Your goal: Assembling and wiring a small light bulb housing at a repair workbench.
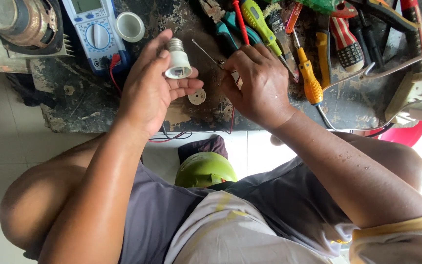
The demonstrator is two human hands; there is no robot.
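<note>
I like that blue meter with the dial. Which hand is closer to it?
The left hand. It holds a white bulb base just right of the blue meter in the picture. The right hand is farther over, pinching a thin metal tool near the screwdrivers.

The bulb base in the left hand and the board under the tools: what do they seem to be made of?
Bulb base: a matte white body, probably plastic, with a ribbed grey screw cap that shines like metal. Board: likely old wood, dark and stained, with pale chipped patches; the grime leaves this uncertain. The left hand holds the base.
</note>
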